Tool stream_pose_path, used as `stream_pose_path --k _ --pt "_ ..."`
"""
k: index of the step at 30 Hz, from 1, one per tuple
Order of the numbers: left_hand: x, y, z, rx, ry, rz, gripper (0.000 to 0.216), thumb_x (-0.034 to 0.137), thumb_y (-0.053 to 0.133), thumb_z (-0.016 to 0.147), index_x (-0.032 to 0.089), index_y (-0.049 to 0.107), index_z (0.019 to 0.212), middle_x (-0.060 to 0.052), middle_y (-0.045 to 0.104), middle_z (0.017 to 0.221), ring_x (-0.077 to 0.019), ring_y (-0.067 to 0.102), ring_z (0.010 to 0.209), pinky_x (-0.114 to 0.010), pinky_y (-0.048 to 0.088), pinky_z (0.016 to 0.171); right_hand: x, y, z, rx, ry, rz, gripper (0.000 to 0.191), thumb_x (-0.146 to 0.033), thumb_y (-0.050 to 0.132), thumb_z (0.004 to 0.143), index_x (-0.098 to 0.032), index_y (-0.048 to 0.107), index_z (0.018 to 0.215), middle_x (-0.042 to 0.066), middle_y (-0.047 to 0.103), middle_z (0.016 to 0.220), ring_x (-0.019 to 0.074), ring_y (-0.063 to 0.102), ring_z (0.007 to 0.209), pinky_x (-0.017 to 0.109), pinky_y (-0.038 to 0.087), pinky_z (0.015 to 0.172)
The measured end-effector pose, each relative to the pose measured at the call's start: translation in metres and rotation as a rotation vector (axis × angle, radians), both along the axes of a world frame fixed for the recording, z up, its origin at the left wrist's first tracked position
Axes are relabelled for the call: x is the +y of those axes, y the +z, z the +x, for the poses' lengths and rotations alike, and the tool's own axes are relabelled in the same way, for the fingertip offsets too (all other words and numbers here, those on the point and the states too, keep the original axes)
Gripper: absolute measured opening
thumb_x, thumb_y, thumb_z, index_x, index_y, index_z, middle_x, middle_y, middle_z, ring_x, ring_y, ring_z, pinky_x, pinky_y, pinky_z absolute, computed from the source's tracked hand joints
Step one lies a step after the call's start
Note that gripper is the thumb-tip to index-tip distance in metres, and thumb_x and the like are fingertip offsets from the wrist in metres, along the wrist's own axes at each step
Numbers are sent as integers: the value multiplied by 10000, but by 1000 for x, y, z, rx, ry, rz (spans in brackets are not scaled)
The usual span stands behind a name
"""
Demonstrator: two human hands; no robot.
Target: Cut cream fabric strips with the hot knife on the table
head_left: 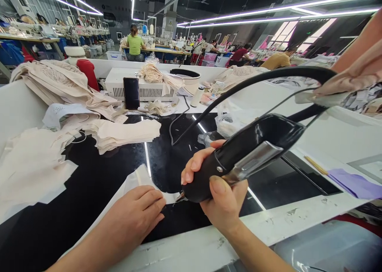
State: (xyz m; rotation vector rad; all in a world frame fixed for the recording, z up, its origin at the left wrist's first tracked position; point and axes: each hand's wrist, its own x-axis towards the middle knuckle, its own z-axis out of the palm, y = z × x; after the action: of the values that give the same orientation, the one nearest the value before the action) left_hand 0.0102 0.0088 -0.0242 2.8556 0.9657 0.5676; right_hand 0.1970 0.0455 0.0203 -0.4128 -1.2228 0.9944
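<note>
In my right hand is a black corded handheld tool with a long metal trigger lever and a small pointed metal tip, which looks like an ultrasonic cutter. My fingers wrap round its front end, with the thumb near the lever. The tip touches, or almost touches, the end of a thin white fabric piece on the glossy black tabletop. My left hand lies flat on that fabric, its fingers stretched toward the tip. Part of the fabric is hidden under this hand and forearm.
Stacked beige fabric pieces and white sheets lie at the left. Behind them stand a phone and a white vented box. The tool's black cable arcs to the upper right. Purple cloth lies right. People sit farther back.
</note>
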Motion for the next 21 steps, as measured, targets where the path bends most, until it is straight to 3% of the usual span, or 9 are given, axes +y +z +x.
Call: stream_pose_path --k 10,16,21 --pt "13 4 -30 -189 99 -13 244 248 443 1086 227 661 1191 -32 715 1203 -162 701 1094 -262 587 994 18 1 4 -21 -59 8 294 -325 764 903 -287 566 1118 -36 647 851 110 611 596 237 537 524" --pt "18 5 -44 -89 141 -26 290 246 422 1073 232 705 1136 -42 730 1144 -184 721 1042 -279 620 925 36 5 6 -42 -132 -35 247 -265 737 845 -254 519 961 -49 630 784 106 576 558 243 539 520" --pt "2 21 -35 58 207 -240 268 237 459 1033 269 698 1151 -30 703 1109 -185 720 970 -278 621 868 41 12 0 -31 -124 -63 268 -276 725 815 -249 488 939 -61 580 734 111 552 543 251 512 505"
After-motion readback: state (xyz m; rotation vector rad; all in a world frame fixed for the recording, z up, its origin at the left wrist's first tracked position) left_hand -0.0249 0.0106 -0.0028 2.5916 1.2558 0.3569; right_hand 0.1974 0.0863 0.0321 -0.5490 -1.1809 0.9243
